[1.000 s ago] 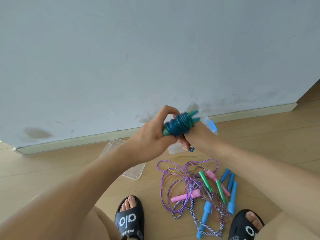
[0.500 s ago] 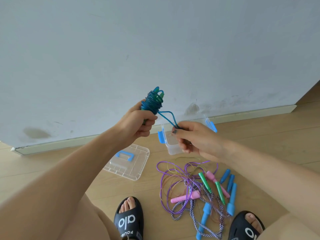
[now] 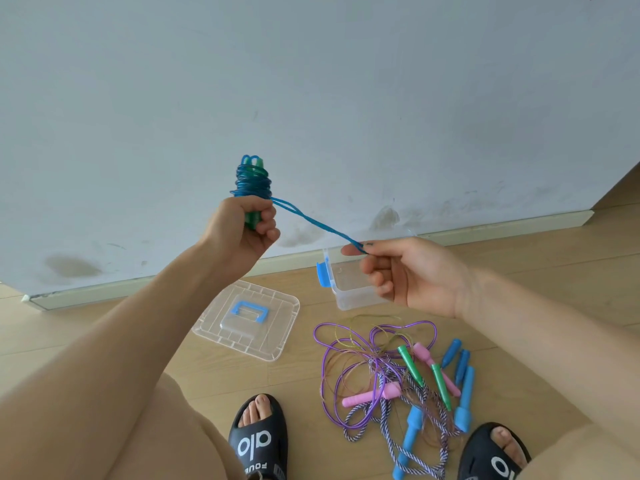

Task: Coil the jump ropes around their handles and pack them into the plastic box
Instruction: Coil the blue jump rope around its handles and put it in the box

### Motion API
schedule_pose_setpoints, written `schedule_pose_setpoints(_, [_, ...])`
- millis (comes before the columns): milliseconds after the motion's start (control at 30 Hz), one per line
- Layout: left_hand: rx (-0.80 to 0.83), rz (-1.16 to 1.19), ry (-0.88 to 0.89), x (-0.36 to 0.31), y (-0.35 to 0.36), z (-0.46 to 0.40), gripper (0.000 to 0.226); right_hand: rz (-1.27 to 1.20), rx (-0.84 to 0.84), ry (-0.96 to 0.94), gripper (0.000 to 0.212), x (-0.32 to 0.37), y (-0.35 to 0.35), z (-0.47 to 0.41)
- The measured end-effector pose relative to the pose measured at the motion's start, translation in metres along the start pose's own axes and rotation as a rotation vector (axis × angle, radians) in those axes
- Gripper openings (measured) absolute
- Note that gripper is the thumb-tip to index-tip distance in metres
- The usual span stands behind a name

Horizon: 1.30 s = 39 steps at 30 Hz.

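My left hand (image 3: 244,226) grips the green handles of a blue jump rope (image 3: 252,181), held upright with the rope coiled round their upper part. A doubled length of blue rope runs down to the right to my right hand (image 3: 405,271), which pinches its end between thumb and forefinger. Below my right hand stands the clear plastic box (image 3: 346,292) with a blue latch, open, partly hidden by my fingers. On the floor lies a tangle of other jump ropes (image 3: 391,368) with purple, gold and striped cords and pink, green and blue handles.
The box's clear lid (image 3: 277,334) with a blue handle lies on the wooden floor left of the box. A pale wall with a skirting board (image 3: 485,233) stands just behind. My feet in black sandals (image 3: 258,441) are at the bottom.
My hands have moved apart: the left raised the coiled handles up and left, the right drew the rope's end out to the right, so the loose length is now stretched.
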<state>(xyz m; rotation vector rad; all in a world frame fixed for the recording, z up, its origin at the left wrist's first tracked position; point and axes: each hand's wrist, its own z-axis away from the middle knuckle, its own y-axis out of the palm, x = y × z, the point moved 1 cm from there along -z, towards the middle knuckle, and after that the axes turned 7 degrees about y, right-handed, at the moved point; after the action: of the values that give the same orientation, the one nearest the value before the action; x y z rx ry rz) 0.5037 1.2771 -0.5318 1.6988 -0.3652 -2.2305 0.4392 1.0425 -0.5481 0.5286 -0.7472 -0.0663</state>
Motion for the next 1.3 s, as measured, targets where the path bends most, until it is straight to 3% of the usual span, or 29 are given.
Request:
schedule_pose_setpoints(133, [0.002,0.139,0.0,-0.002,-0.001,0.0,0.014,0.147,0.006,0.075,0.018,0.0,-0.001,0.001])
schedule_pose_setpoints(233, [0.027,0.145,0.005,-0.002,0.004,0.001,0.014,0.084,-0.016,0.121,0.015,0.001,-0.004,-0.002])
schedule_pose_setpoints(367, [0.14,-0.379,0.218,0.002,0.007,0.006,0.023,0.337,-0.189,0.12,0.016,0.001,-0.016,-0.006])
schedule_pose_setpoints(433, [0.292,-0.563,0.285,0.006,0.013,0.012,0.03,0.618,-0.418,-0.012,0.042,0.001,-0.02,-0.012])
schedule_pose_setpoints(500, [0.394,-0.632,0.289,0.01,0.022,0.018,0.035,0.766,-0.626,-0.286,0.06,0.003,-0.01,-0.014])
schedule_pose_setpoints(600, [0.454,-0.619,0.257,0.013,0.034,0.025,0.029,0.755,-0.526,-0.589,0.073,0.006,0.012,-0.012])
schedule_pose_setpoints(700, [0.436,-0.545,0.166,0.013,0.036,0.026,0.032,0.83,-0.314,-0.574,0.084,0.0,0.025,-0.009])
schedule_pose_setpoints(800, [0.453,-0.575,0.13,0.014,0.036,0.027,0.033,1.278,-0.538,-0.766,0.085,0.002,0.021,-0.012])
schedule_pose_setpoints(867, [0.434,-0.593,0.124,0.014,0.034,0.025,0.03,1.488,-0.749,-0.723,0.096,0.008,0.015,-0.013])
schedule_pose_setpoints(933, [0.395,-0.597,0.104,0.013,0.033,0.023,0.027,1.443,-0.865,-0.658,0.103,0.015,0.011,-0.007])
schedule_pose_setpoints(1000, [0.364,-0.584,0.059,0.013,0.034,0.021,0.024,1.4,-0.873,-0.804,0.099,0.015,0.013,-0.001])
schedule_pose_setpoints(1100, [0.347,-0.534,-0.021,0.015,0.036,0.021,0.021,1.259,-0.628,-0.95,0.095,0.0,0.024,-0.003])
schedule_pose_setpoints(1200, [0.377,-0.462,-0.081,0.014,0.037,0.022,0.02,0.822,-0.306,-0.752,0.102,-0.011,0.041,-0.009])
schedule_pose_setpoints(1300, [0.427,-0.392,-0.13,0.013,0.034,0.024,0.019,0.56,-0.245,-0.586,0.103,-0.009,0.044,-0.018])
